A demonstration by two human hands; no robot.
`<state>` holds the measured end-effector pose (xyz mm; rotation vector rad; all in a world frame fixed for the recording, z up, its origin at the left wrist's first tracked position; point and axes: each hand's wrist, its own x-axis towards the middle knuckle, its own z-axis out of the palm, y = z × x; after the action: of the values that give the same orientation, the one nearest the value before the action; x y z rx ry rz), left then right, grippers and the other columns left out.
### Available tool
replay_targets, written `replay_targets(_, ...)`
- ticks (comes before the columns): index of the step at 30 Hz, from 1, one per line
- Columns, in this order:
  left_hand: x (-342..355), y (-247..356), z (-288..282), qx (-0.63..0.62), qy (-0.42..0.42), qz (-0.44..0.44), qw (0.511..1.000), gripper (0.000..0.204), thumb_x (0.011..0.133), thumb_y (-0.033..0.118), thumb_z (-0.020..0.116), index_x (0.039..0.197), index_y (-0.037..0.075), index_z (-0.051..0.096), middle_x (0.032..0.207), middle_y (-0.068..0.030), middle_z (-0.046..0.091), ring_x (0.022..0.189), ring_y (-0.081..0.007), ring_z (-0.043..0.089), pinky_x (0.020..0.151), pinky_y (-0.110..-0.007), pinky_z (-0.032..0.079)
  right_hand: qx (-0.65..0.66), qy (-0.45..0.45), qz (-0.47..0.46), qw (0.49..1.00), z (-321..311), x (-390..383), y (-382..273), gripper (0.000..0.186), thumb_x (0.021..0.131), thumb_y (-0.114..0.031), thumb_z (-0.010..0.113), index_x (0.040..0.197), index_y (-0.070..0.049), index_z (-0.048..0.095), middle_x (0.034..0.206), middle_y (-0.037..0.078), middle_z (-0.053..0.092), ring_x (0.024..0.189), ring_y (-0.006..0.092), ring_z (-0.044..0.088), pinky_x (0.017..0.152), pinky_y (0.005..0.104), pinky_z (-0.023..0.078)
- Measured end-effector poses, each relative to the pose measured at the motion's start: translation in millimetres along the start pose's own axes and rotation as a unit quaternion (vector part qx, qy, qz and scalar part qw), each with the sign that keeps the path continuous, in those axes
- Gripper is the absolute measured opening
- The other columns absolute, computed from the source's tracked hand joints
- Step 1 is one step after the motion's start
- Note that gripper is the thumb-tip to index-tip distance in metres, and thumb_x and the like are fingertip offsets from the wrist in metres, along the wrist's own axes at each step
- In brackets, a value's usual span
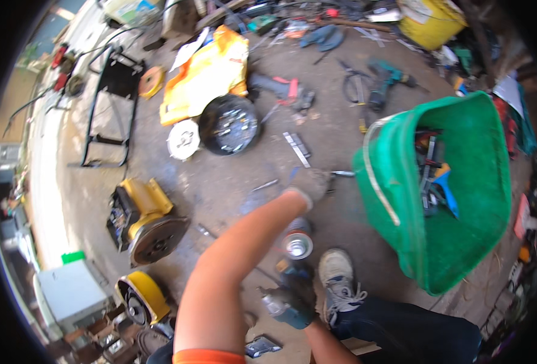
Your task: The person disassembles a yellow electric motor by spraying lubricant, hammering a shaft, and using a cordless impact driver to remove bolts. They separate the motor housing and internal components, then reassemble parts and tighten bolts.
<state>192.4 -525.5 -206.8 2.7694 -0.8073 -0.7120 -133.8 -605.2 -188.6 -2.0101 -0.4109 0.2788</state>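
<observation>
A: Quick chk: where's the L hand (pixel 311 184)?
B: Approx. mid-view, gloved, its arm (pixel 220 285) in from 7 o'clock. A thin silvery rod (pixel 343 174) sticks out past it, btw 2 & 3 o'clock of the hand, far end just beside the green bucket (pixel 399 158).
A: Fingers?
B: Blurred. Can't tell if they're clamped on the rod or apart w/ it lying alongside.
A: & the R hand (pixel 292 308)?
B: Low, nr 6 o'clock, dark-gloved. Fingers look curled together round a tool (pixel 274 303), silvery at its 9 o'clock end; type unclear, v. blurry.
A: What's btw the hands?
B: A spray can (pixel 297 242) on the floor (pixel 220 182), w/ a laced shoe (pixel 336 270) nr its 4 o'clock.
A: Rest, asap?
B: Bucket's at 3, mouth showing, hand tools (pixel 427 173) inside incl. a blue brush (pixel 446 193). Teal drill (pixel 385 82) btw 1 & 2. Black pan (pixel 206 130) of small shiny bits at 11, white disc (pixel 184 141) just beside it, orange-yellow cloth (pixel 208 79) beyond.
A: L side?
B: Yellow machine (pixel 150 212) btw 8 & 9, round plate (pixel 159 241) on it. Another yellow-cased unit (pixel 147 291) btw 7 & 8.
</observation>
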Motion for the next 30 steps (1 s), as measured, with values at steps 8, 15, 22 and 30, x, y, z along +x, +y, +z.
replay_targets(8,-75,-18,-91,-0.172,0.023,-0.099,0.980,0.045,0.083,0.017,0.063,0.125,0.004,0.057,0.111,-0.0197,0.067,0.104,-0.0297,0.067,0.086,-0.042,0.052,0.084,0.061,0.089,0.991,0,35,-44,0.019,0.077,-0.017,0.076,0.092,-0.011,0.065,0.091,0.007,0.065,0.087,0.0269,0.065,0.081,0.0379,0.052)
replay_targets(15,-339,-76,-96,-0.726,0.080,-0.325,0.601,0.024,0.096,0.019,0.063,0.115,0.004,0.061,0.085,-0.0043,0.064,0.063,-0.0115,0.061,0.054,-0.023,0.051,0.275,-0.054,0.104,0.954,-9,83,-108,0.041,0.093,-0.022,0.063,0.127,0.000,0.059,0.120,0.011,0.067,0.103,0.0235,0.068,0.084,0.0331,0.056)
replay_targets(22,-519,-48,-6,-0.860,0.304,-0.290,0.290,0.040,0.101,0.035,0.053,0.130,0.008,0.054,0.109,-0.0077,0.067,0.087,-0.0195,0.067,0.071,-0.031,0.055,0.067,-0.129,-0.135,0.980,60,83,-182,0.038,0.088,-0.013,0.069,0.125,-0.008,0.062,0.122,0.005,0.067,0.104,0.0190,0.066,0.087,0.0279,0.053)
replay_targets(30,-545,-54,53,-0.896,0.344,-0.211,0.183,0.042,0.102,0.035,0.050,0.131,0.005,0.053,0.118,-0.0108,0.065,0.099,-0.0224,0.067,0.082,-0.034,0.058,0.116,-0.218,-0.029,0.969,115,65,-194,0.043,0.086,-0.019,0.075,0.126,-0.012,0.061,0.119,0.004,0.067,0.109,0.0172,0.063,0.091,0.0317,0.050)
